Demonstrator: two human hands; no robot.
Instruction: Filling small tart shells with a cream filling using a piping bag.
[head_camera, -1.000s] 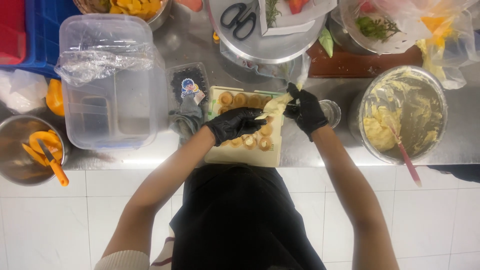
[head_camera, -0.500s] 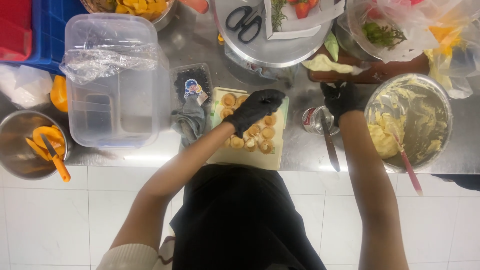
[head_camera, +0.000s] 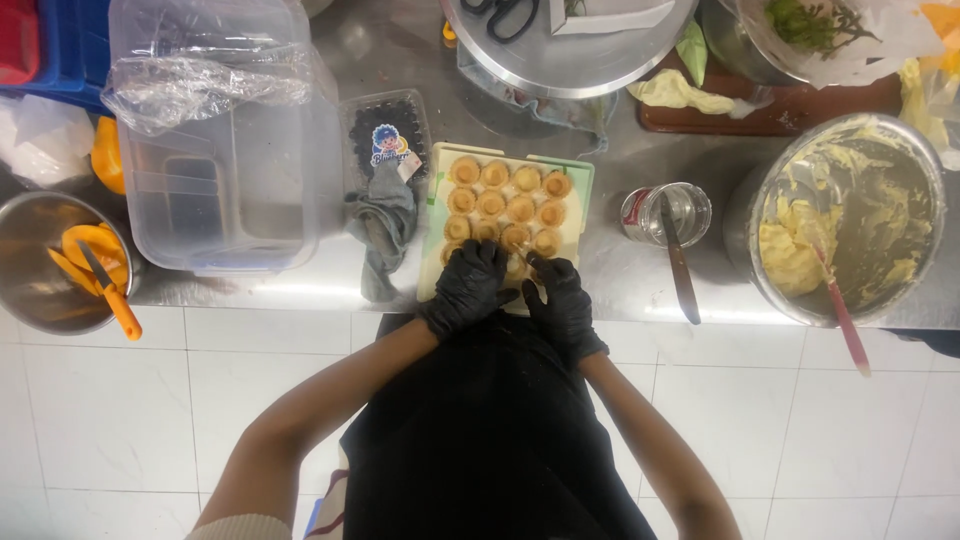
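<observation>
A pale green-edged board (head_camera: 583, 180) on the steel counter carries several small round tart shells (head_camera: 505, 196) in rows. Both my hands wear black gloves and rest at the board's near edge. My left hand (head_camera: 468, 287) lies with fingers spread over the nearest shells. My right hand (head_camera: 560, 300) sits just beside it, fingertips touching the near row on the right. Neither hand clearly grips anything. The shells under my fingers are hidden.
A knife (head_camera: 679, 262) lies by a small glass jar (head_camera: 668, 212) to the right. Further right stands a big metal bowl (head_camera: 905, 180) of yellow cream with a pink spatula (head_camera: 842, 312). Left: grey cloth (head_camera: 380, 235), blueberry punnet (head_camera: 386, 132), clear plastic tub (head_camera: 225, 160), metal bowl (head_camera: 30, 270).
My right hand went out right with the knife, left it by the jar, and came back empty to the board. My left hand slid to the near row.
</observation>
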